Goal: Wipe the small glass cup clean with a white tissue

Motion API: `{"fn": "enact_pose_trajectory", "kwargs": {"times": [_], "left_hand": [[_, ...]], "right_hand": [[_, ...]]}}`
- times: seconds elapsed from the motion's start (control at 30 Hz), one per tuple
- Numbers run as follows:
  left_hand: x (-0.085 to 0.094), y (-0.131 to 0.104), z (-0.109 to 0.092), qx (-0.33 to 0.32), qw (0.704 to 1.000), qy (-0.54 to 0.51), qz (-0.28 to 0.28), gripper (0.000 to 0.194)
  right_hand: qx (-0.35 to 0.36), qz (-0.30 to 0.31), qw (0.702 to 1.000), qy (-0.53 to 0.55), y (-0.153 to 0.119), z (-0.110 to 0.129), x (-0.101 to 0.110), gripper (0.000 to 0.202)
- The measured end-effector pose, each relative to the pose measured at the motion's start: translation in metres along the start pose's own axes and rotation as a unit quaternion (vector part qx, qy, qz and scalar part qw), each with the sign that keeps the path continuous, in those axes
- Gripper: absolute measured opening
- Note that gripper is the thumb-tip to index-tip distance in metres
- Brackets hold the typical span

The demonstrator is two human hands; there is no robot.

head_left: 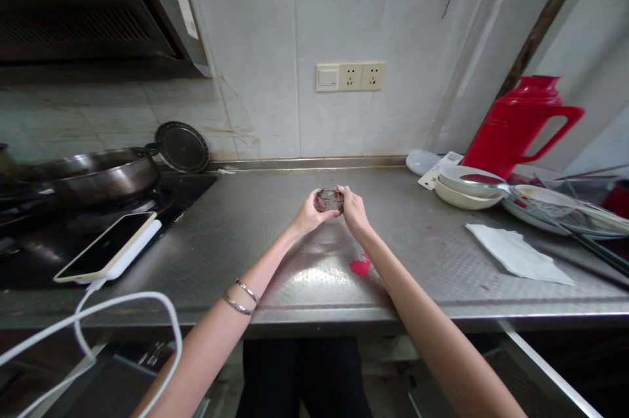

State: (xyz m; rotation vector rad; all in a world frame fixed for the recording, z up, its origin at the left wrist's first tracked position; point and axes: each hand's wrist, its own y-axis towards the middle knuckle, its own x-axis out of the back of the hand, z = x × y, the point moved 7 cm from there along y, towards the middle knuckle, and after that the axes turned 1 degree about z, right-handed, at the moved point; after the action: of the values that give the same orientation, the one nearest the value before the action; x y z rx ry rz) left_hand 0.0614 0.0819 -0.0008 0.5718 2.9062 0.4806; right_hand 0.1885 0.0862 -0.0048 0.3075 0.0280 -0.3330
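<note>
Both of my hands are together over the steel countertop (265, 228), cupped round a small round see-through container (330, 202) with a dark rim. My left hand (310, 215) wraps its left side, with the thumb along the near edge. My right hand (354, 211) closes on its right side, and a small pale bit shows by its fingertips, too small to name. What is inside the container cannot be made out clearly; it looks dark and reddish brown. A small red piece (360, 265) lies on the countertop beside my right forearm.
To the left, a phone (105, 247) with a white cable lies by the stove, near a steel pan (105, 175). A dark round disc (181, 147) leans on the wall. On the right stand a red thermos jug (521, 123), stacked bowls (466, 194) and a white napkin (518, 254).
</note>
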Motion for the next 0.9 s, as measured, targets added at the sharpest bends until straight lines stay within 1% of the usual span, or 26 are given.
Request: {"fn": "enact_pose_trajectory", "kwargs": {"times": [0.13, 0.27, 0.33, 0.37, 0.4, 0.43, 0.53, 0.6, 0.63, 0.7, 0.8, 0.9], "left_hand": [[0.004, 0.003, 0.003, -0.024, 1.000, -0.002, -0.019, 0.074], [0.012, 0.004, 0.008, -0.057, 0.995, 0.039, -0.078, 0.081], [0.016, 0.003, 0.011, -0.043, 0.991, 0.059, -0.108, 0.084], [0.016, 0.002, 0.012, -0.031, 0.991, 0.062, -0.113, 0.084], [0.014, 0.002, 0.012, -0.018, 0.992, 0.061, -0.105, 0.082], [0.011, 0.001, 0.011, -0.007, 0.995, 0.055, -0.087, 0.079], [-0.003, 0.000, 0.005, 0.013, 1.000, 0.019, 0.007, 0.061], [-0.009, 0.000, 0.001, 0.020, 0.998, 0.002, 0.051, 0.053], [-0.010, 0.000, 0.000, 0.020, 0.998, 0.000, 0.058, 0.050], [-0.007, 0.001, -0.001, 0.012, 0.999, 0.010, 0.045, 0.049], [-0.001, 0.003, 0.000, 0.003, 0.999, 0.035, 0.021, 0.055], [0.000, 0.003, 0.003, 0.000, 0.998, 0.064, 0.024, 0.061]], "right_hand": [[-0.001, 0.000, 1.000, 0.001, -0.003, 0.002, -0.002, 0.055], [0.016, 0.004, 1.000, 0.012, -0.007, 0.009, -0.005, 0.050], [0.027, 0.008, 1.000, 0.004, -0.008, 0.012, -0.007, 0.049], [0.030, 0.008, 1.000, -0.002, -0.009, 0.013, -0.007, 0.049], [0.033, 0.008, 0.999, -0.009, -0.009, 0.014, -0.007, 0.049], [0.033, 0.006, 0.999, -0.015, -0.008, 0.014, -0.006, 0.049], [0.015, -0.007, 0.999, -0.028, -0.002, 0.009, 0.001, 0.050], [-0.007, -0.012, 1.000, -0.024, 0.004, 0.003, 0.006, 0.050], [-0.018, -0.010, 1.000, -0.016, 0.007, 0.000, 0.007, 0.050], [-0.031, -0.002, 0.999, 0.005, 0.011, -0.005, 0.008, 0.051], [-0.034, 0.009, 0.999, 0.028, 0.014, -0.009, 0.004, 0.051], [-0.019, 0.009, 0.999, 0.040, 0.012, -0.007, 0.002, 0.047]]}}
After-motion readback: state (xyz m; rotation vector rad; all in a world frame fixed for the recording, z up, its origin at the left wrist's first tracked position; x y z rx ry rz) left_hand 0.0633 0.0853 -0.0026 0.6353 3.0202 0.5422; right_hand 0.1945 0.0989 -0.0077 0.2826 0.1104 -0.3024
